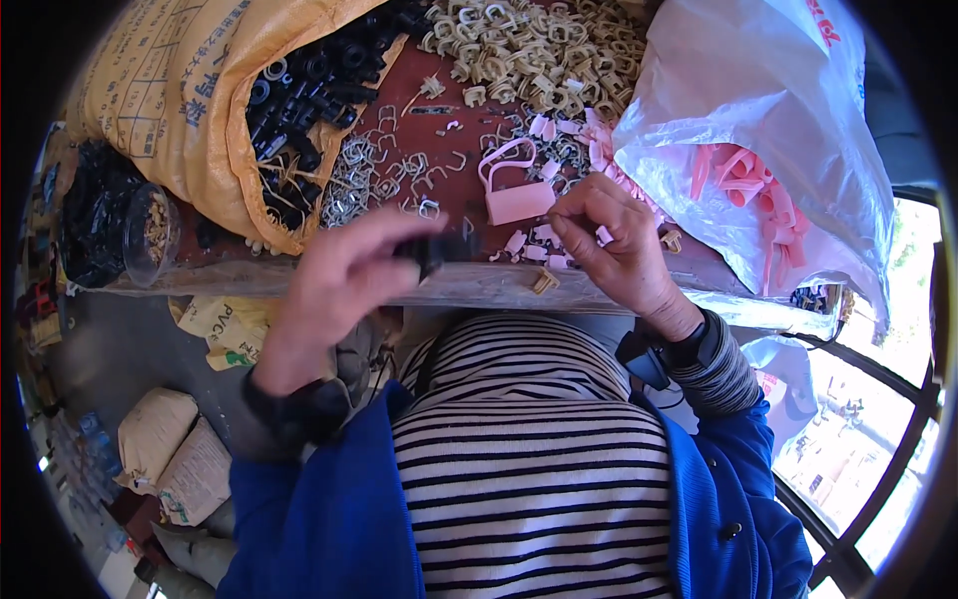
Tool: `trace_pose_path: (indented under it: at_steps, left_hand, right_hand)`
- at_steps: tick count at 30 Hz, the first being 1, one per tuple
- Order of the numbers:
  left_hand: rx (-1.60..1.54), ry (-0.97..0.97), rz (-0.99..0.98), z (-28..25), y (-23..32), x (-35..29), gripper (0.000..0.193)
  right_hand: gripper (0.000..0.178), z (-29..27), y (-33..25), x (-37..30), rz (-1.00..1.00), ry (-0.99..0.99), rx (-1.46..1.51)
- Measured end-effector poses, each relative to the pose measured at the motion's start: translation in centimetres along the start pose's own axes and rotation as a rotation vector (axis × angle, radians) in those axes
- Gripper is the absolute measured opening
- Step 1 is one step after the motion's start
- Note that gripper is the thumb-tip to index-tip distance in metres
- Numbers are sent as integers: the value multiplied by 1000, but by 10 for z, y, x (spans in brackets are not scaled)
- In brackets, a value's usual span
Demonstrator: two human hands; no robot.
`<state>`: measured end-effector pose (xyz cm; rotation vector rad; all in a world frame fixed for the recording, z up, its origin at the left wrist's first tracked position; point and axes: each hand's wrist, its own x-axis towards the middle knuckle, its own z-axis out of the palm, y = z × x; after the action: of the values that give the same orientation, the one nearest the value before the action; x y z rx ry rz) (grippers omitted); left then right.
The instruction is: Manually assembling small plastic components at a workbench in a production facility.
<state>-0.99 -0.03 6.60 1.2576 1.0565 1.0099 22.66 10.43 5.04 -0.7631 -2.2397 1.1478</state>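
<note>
My left hand (339,275) is smeared by motion above the table's front edge. Between its fingers is a dark, blurred black plastic part (431,255). My right hand (621,245) has thumb and forefinger pressed together in a pinch, and what they hold, if anything, is too small to make out. Just left of these fingertips lies a pink plastic piece with a loop (521,203). Small pink clips (539,240) are scattered below it. One beige clip (545,281) rests at the table's front edge. Bent metal clips (364,175) lie in a loose heap beyond my left hand.
An orange woven sack (190,110) opens at the left, spilling black plastic parts (304,90). Beige clips (549,50) are piled at the back. On the right, a white plastic bag (738,90) holds pink pieces (748,190). A clear round tub (153,235) stands far left.
</note>
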Motion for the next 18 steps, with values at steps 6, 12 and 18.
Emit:
trace_pose_path:
  at_steps: [6,12,18]
  left_hand:
    - [990,268,-115,-15,-11,-96,31]
    - [1185,467,102,-3,-40,-96,31]
    - [-16,816,-117,3,-32,-92,29]
  right_hand:
    - [3,3,10,-1,14,-19,-16]
    - [4,13,-11,3,-36,-130,-24]
    - [4,18,-14,-1,41,-72,25]
